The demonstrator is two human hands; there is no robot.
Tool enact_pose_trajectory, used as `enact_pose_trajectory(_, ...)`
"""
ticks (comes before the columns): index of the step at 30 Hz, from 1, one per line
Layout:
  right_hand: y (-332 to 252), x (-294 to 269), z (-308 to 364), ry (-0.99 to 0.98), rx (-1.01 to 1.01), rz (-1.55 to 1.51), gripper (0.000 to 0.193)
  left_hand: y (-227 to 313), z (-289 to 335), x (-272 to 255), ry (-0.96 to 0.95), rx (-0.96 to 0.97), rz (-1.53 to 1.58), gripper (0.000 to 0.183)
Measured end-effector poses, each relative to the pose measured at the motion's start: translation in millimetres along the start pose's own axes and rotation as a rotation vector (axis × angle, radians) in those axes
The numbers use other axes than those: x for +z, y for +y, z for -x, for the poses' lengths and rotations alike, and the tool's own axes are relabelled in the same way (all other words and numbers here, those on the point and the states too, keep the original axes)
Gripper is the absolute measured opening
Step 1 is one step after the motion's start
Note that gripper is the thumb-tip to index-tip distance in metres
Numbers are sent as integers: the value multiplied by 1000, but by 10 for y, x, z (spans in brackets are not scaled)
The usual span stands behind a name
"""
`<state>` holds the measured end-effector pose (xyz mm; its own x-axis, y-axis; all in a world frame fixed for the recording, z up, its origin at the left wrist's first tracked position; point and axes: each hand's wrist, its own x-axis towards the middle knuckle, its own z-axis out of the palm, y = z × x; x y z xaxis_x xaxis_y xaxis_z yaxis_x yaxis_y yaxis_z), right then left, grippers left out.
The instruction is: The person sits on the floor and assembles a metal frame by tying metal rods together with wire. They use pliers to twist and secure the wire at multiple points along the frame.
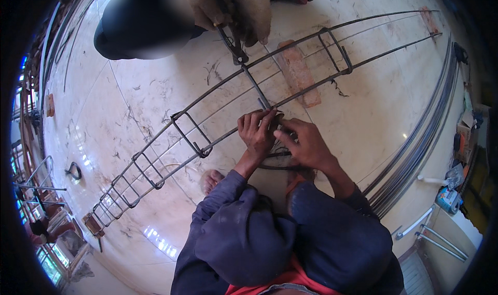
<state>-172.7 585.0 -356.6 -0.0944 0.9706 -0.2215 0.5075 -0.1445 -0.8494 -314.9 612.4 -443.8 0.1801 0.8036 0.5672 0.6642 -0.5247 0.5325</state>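
A long cage of steel reinforcing bars (223, 134) runs diagonally across the floor, with square stirrups spaced along it. My left hand (256, 131) is closed at the near corner of a stirrup (255, 86), where it meets the near long bar. Beside it, my right hand (307, 143) has its fingers curled in toward the same joint; what they pinch is hidden. Dark bent rods (277, 166) lie below my hands. Across the cage, a co-worker's gloved hands (254, 10) hold a dark plier-like tool (236, 51) at the stirrup's far corner.
Bricks (301, 77) lie under the cage, with one brick (93, 225) at its left end. A bundle of long rods (415, 139) lies to the right. Wire scraps litter the tiles. The co-worker's dark-covered head (124, 25) leans in at upper left. Boxes (467, 137) stand far right.
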Motion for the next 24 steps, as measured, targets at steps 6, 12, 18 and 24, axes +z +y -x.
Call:
enact_pose_trajectory(6,36,-235,-246,217,-88,-18,31,-4,-32,-6,15,21,-28,22)
enact_pose_trajectory(12,135,-230,-453,-28,-52,-1,30,-31,-65,-61,-55,24,0,22)
enact_pose_trajectory(18,166,-341,-577,-233,244,-254,38,-78,-105,-119,-106,11,45,21)
enact_pose_trajectory(24,185,-325,-583,-311,279,-228,34,-146,-178,-166,-161,70,72,21)
